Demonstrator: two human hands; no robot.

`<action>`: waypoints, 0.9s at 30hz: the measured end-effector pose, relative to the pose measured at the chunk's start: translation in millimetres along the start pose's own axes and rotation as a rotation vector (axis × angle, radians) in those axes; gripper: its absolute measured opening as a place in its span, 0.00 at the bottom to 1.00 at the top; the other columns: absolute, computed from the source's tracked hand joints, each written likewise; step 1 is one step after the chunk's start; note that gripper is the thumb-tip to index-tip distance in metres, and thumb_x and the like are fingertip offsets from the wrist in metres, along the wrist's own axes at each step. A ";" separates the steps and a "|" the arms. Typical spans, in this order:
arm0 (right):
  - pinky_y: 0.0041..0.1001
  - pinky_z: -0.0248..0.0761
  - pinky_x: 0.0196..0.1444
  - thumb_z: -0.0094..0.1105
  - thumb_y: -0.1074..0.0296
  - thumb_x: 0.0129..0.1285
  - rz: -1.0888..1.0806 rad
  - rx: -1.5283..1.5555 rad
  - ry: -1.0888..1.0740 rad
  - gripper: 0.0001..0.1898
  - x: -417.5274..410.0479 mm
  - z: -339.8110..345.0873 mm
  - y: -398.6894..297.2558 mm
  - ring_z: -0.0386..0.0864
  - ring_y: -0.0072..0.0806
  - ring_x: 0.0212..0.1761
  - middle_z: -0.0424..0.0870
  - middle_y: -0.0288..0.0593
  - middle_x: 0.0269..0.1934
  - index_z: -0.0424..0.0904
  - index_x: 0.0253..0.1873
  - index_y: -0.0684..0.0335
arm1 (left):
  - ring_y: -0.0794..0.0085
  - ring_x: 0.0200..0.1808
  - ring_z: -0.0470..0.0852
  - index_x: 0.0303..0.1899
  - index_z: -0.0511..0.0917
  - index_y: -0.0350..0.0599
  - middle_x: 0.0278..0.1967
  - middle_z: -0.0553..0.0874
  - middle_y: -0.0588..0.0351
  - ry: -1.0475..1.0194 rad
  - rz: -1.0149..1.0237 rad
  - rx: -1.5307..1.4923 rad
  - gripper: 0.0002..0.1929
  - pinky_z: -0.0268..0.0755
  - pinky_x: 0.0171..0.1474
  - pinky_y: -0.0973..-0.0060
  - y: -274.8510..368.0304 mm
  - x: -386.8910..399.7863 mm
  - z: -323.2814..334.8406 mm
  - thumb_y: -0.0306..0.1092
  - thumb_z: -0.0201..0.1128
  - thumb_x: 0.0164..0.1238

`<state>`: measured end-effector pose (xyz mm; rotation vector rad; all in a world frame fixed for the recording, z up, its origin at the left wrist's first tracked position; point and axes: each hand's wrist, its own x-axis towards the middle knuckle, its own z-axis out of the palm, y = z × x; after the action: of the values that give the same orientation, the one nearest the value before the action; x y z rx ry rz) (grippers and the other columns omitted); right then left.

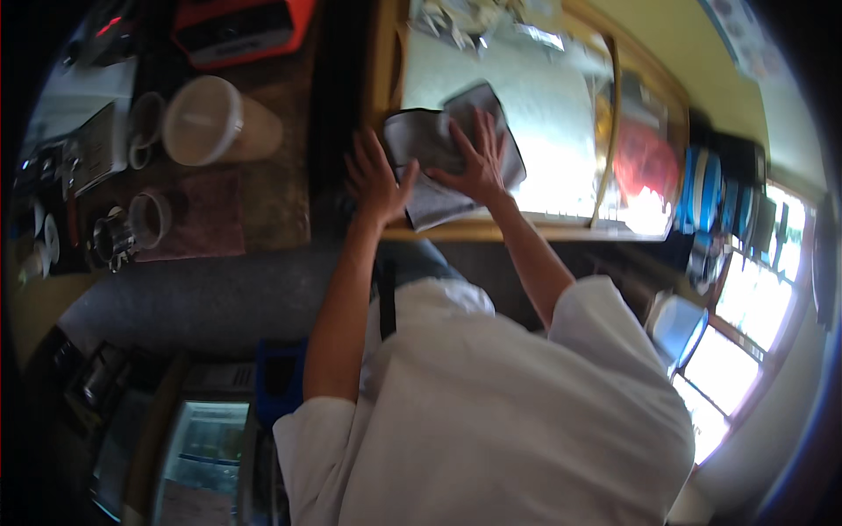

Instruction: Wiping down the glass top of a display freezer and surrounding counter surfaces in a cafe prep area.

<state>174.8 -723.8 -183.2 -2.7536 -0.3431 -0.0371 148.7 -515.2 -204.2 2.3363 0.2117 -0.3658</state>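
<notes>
A grey cloth with dark edging (421,141) lies partly folded on the glass top (552,125) of a wooden-framed case. My right hand (483,161) rests flat on the cloth's right part, its fingers spread. At the cloth's left edge is my left hand (378,181), fingers apart and thumb reaching toward the cloth; whether that thumb touches it I cannot tell. Beneath both hands, the near wooden rim (427,233) of the case runs close to my body. Neither hand grips anything.
Left of the case, a brown table (289,197) bears a lidded plastic tub (204,121), a clear cup (150,220), and a reddish cloth (204,217). Crumpled silvery packaging (460,23) shows at the case's far side. Behind my left arm stands a glass tank (204,454).
</notes>
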 end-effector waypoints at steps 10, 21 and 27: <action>0.65 0.27 0.75 0.60 0.32 0.60 0.616 -0.114 0.264 0.44 2.4 17.2 58.3 0.36 0.55 0.82 0.41 0.57 0.80 0.56 0.78 0.39 | 0.28 0.76 0.38 0.78 0.28 0.56 0.78 0.34 0.41 -0.083 0.010 -0.037 0.54 0.42 0.69 0.27 10.8 8.4 -2.7 0.68 0.56 0.67; 0.61 0.28 0.77 0.63 0.23 0.48 0.614 -0.149 0.156 0.56 -13.5 -15.6 80.4 0.35 0.49 0.82 0.40 0.57 0.79 0.51 0.79 0.40 | 0.29 0.76 0.40 0.78 0.29 0.57 0.79 0.35 0.42 -0.038 0.019 -0.020 0.55 0.42 0.69 0.29 2.8 4.3 -0.3 0.71 0.54 0.65; 0.63 0.30 0.76 0.56 0.24 0.55 0.365 -0.170 0.142 0.51 20.0 14.9 20.1 0.40 0.50 0.82 0.43 0.57 0.80 0.48 0.80 0.38 | 0.30 0.76 0.41 0.78 0.32 0.56 0.79 0.38 0.43 -0.022 -0.028 -0.043 0.54 0.41 0.70 0.30 6.7 7.2 -1.3 0.71 0.55 0.64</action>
<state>198.9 -732.0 -202.7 -2.9150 0.2119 -0.1729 157.5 -518.7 -201.3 2.2882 0.2399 -0.3972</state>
